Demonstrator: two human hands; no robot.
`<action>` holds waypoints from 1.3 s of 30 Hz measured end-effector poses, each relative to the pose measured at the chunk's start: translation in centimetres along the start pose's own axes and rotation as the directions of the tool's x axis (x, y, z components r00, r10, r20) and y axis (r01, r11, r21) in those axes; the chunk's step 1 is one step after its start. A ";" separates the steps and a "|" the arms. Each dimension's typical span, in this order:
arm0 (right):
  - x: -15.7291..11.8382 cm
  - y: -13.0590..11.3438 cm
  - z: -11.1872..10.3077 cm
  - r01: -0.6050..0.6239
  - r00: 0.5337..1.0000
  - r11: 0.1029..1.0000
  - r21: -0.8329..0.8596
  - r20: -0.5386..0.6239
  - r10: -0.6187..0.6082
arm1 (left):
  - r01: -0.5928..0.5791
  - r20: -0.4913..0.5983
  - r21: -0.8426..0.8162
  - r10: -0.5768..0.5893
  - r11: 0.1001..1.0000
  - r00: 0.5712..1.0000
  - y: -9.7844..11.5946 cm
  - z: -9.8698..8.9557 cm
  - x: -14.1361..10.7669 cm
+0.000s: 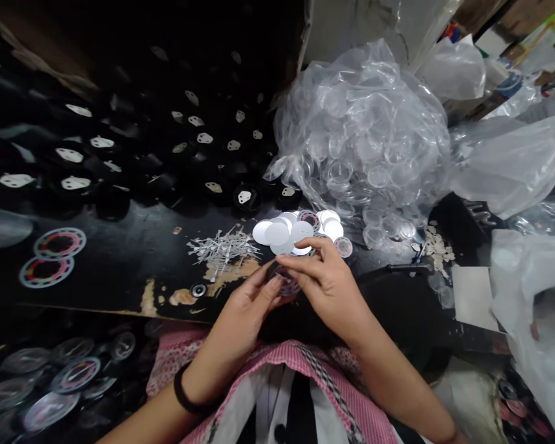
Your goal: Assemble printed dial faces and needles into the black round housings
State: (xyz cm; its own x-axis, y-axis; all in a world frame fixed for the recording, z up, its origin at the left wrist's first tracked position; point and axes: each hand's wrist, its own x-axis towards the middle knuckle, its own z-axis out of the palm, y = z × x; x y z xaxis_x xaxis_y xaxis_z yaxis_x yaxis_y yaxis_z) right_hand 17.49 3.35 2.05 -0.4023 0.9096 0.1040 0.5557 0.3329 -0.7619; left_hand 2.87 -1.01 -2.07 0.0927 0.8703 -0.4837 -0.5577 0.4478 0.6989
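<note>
My left hand (pixel 252 299) is closed around a small round dial gauge (pixel 289 282) with a dark rim and reddish markings, its thumb lying on the face. From the other side, the fingers of my right hand (pixel 326 274) bend over the gauge and touch its upper rim; part of the gauge is hidden under them. Just beyond the hands lies a heap of white discs (pixel 277 234), with printed dial discs (pixel 343 246) among and beside it. To the left of the discs is a pile of thin white pointers (pixel 222 250).
Two printed dial rings (pixel 47 270) overlap at the table's left. Many black housings with white plates (pixel 205 138) stand behind. A clear bag of transparent round covers (pixel 365 135) sits at back right. Below the table edge, more dials (pixel 76 374) lie at left.
</note>
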 end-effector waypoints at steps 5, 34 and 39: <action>1.0 -0.2 0.3 -0.104 0.993 0.994 -0.018 -0.066 0.102 | -0.076 0.117 0.172 0.057 0.982 0.992 -0.1 -0.4 -0.5; 2.5 -1.5 2.0 -0.024 0.974 0.999 0.046 0.224 0.013 | -0.336 0.209 0.940 0.682 0.056 0.701 8.3 -5.6 4.3; 0.7 0.0 1.1 -0.088 0.981 0.994 0.072 0.182 0.074 | -0.344 0.293 0.937 0.679 -0.063 0.674 9.1 -3.5 9.0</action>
State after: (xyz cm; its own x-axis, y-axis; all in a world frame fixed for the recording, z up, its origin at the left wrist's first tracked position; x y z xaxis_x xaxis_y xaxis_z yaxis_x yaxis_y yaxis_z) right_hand 16.43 3.70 1.45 -0.4860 0.8711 -0.0706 0.5351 0.2328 -0.8121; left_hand -4.23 10.23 -1.90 -0.0748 0.9501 0.3027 0.7762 -0.1351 0.6158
